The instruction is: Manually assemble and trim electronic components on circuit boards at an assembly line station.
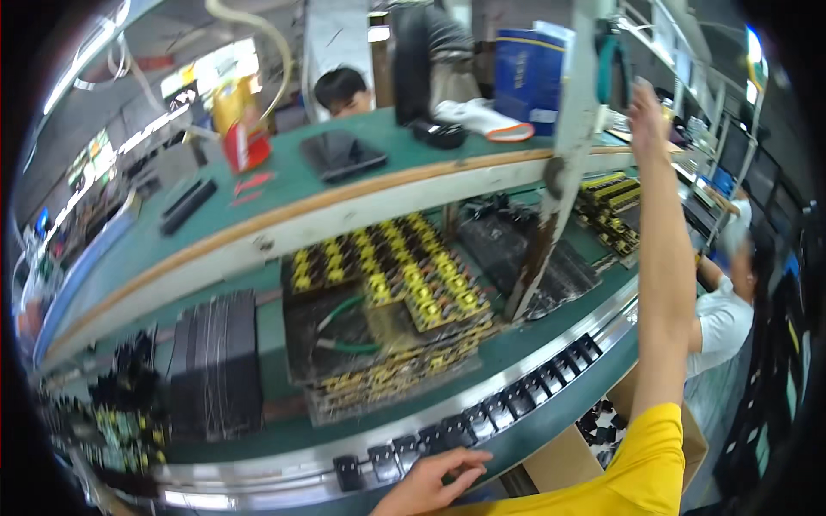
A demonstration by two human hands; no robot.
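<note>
My left hand (434,483) hovers at the near edge of the bench, fingers loosely bent and apart, with nothing visible in it. Just beyond it, a row of small black plastic parts (482,421) lies along a metal rail (284,469). My right arm reaches up at the right, with my right hand (650,125) raised beside a white upright post (578,129). A teal-handled hand tool (609,64), like pliers, hangs on that post close to my right fingertips. The right fingers are small and blurred, so their grip is unclear.
Stacked trays of yellow-and-black components (404,275) stand behind the rail, beside dark flat sheets (215,365). On the green upper shelf lie a black tablet-like device (344,155) and a blue box (529,77). An open cardboard box (559,460) is below my right arm; a co-worker (723,322) sits right.
</note>
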